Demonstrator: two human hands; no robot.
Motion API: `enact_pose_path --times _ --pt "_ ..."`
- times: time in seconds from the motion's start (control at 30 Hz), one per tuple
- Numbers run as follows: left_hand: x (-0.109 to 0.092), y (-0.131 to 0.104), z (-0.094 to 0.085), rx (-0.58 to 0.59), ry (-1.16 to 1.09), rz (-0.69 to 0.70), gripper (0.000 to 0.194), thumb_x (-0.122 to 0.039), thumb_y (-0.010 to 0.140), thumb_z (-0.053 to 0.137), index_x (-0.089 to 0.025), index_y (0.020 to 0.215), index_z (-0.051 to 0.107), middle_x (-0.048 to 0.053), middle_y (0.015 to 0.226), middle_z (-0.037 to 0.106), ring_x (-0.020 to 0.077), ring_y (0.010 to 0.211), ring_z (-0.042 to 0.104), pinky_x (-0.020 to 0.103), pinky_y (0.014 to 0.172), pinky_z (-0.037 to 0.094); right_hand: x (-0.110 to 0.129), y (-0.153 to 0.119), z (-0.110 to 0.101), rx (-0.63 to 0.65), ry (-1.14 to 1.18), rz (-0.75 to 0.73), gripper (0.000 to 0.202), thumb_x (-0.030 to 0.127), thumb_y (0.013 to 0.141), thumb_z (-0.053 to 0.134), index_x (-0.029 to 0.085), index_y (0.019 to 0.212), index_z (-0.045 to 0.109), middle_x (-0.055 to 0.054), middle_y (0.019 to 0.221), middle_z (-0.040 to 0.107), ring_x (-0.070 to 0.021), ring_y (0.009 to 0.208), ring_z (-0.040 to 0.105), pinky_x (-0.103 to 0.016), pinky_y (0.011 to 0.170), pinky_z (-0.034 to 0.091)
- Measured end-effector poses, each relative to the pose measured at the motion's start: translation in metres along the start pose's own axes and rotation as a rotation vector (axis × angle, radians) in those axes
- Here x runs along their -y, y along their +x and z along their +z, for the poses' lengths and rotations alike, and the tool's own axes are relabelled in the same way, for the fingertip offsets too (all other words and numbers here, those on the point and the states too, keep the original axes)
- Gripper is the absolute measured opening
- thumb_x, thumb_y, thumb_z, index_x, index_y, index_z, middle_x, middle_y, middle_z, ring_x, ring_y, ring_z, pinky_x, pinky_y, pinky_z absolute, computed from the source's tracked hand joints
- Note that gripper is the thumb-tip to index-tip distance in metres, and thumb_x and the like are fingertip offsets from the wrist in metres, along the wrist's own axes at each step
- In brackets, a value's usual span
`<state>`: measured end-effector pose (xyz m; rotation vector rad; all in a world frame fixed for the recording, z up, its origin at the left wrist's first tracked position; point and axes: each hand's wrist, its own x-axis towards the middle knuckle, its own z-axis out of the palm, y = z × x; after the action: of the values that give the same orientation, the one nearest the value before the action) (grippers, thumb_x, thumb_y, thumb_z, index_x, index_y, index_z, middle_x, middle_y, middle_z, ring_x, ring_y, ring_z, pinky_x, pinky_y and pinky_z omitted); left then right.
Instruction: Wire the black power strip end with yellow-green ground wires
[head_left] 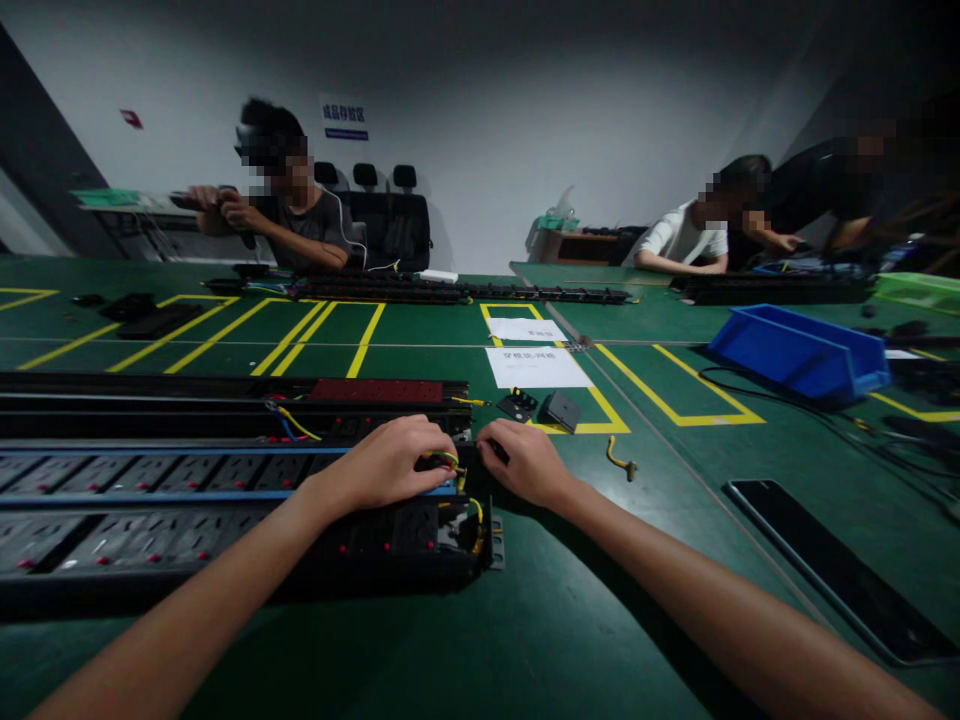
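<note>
Several long power strips lie side by side at the left: a black power strip (pixel 157 545) in front and a blue-edged power strip (pixel 187 475) behind it. Over the right end of the blue-edged one, my left hand (pixel 394 455) is closed on a yellow-green wire (pixel 444 457). My right hand (pixel 525 462) is curled just beyond that end, fingertips pinched together; what they hold, if anything, is hidden. A yellow wire (pixel 478 515) sticks out of the front strip's end by a metal bracket (pixel 498 543).
Beyond my right hand lie two small black parts (pixel 561 411), paper sheets (pixel 536 367) and a short yellow wire (pixel 619 458). A phone (pixel 832 565) lies at right, a blue bin (pixel 799 350) behind it. People (pixel 289 210) sit across the green table (pixel 600 600).
</note>
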<state>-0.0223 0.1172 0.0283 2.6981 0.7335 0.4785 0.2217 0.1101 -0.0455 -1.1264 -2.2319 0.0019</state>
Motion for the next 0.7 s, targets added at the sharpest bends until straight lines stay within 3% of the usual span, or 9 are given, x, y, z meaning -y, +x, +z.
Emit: enact_pose_path --times 0.3,0.5,0.7 --pt "-0.0011 -0.0003 -0.0003 0.001 -0.053 -0.007 0.011 -0.022 0.091 0.063 -0.019 0.1 0.069 0.006 0.105 0.065 0.0189 0.095 0.062 0.031 0.084 0.047 0.0012 0.0 -0.0026 0.006 0.024 -0.005 0.01 0.018 0.095 0.052 0.02 0.091 0.061 -0.003 0.081 0.065 -0.0162 0.072 0.059 -0.026 0.064 0.037" --pt "-0.0014 0.0007 -0.0009 0.008 -0.036 0.023 0.01 -0.024 0.092 0.063 -0.018 0.096 0.069 0.005 0.091 0.067 0.0193 0.089 0.062 0.031 0.079 0.046 0.0013 0.0002 -0.0025 0.007 0.012 0.0 0.01 0.017 0.094 0.052 0.02 0.091 0.061 -0.004 0.082 0.066 -0.0166 0.073 0.059 -0.026 0.065 0.037" --pt "-0.0015 0.001 -0.0005 0.003 -0.038 0.023 0.011 -0.026 0.092 0.064 -0.018 0.096 0.07 0.005 0.092 0.07 0.0193 0.09 0.062 0.031 0.08 0.045 0.0015 0.0005 -0.0027 0.011 -0.001 0.004 0.01 0.016 0.093 0.052 0.021 0.09 0.061 -0.004 0.082 0.066 -0.0167 0.073 0.059 -0.026 0.064 0.037"
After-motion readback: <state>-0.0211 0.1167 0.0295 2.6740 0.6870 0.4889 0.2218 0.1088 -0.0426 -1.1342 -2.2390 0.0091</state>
